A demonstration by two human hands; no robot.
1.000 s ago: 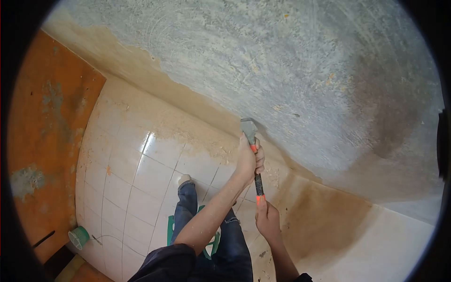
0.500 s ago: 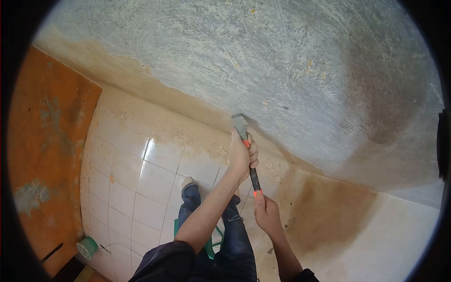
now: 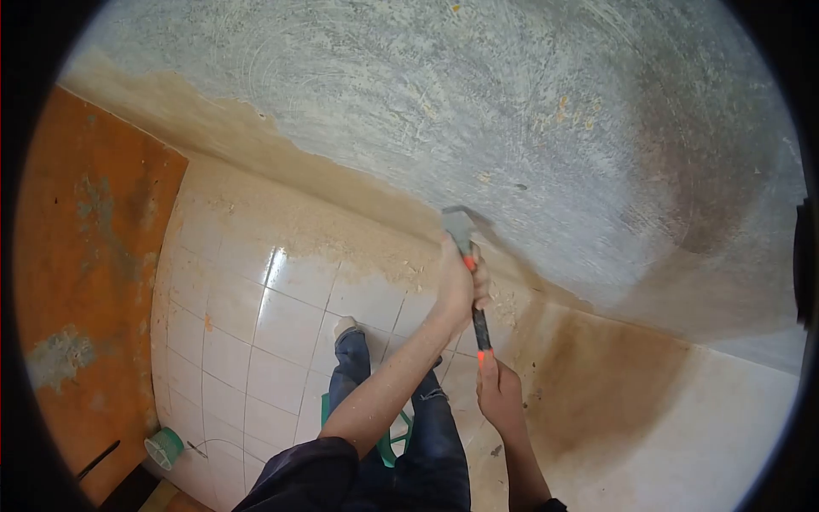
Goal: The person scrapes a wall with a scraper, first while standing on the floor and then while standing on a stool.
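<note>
Far L: orange panel (image 3: 85,256), upright, paint worn through to grey-green patches. At its foot, lower L, a small green tub (image 3: 164,447) stands on the floor w/ a thin wire just beside it.

Floor: white tiles (image 3: 256,341), glossy. Tan dust (image 3: 367,247) and flakes lie thick along the wall base and thin out toward the panel.

Centre, low: person's legs in blue jeans (image 3: 435,427), one pale shoe (image 3: 344,325) flat on the tiles. A green stool (image 3: 391,439) shows in part between and under the legs.

L hand (image 3: 458,286): arm stretched up from lower L, fist clenched round the upper handle, just below the blade.

Scraper (image 3: 480,327): long tool, black handle w/ orange bands, grey blade at top. It is held steeply, and the blade edge meets the wall at the border between tan paint and bare grey.

R hand (image 3: 499,392): wrapped tight round the handle's bottom end, w/ an orange band showing just above the fist. The hands are apart, w/ bare handle between them.

Wall (image 3: 512,102): grey, scored w/ arc marks, a few orange flecks. A tan paint band (image 3: 213,128) runs along its lower edge from L to centre.

R of the hands: brown stain (image 3: 597,384) low on the surface. Upper R: dark smudge (image 3: 691,196).
</note>
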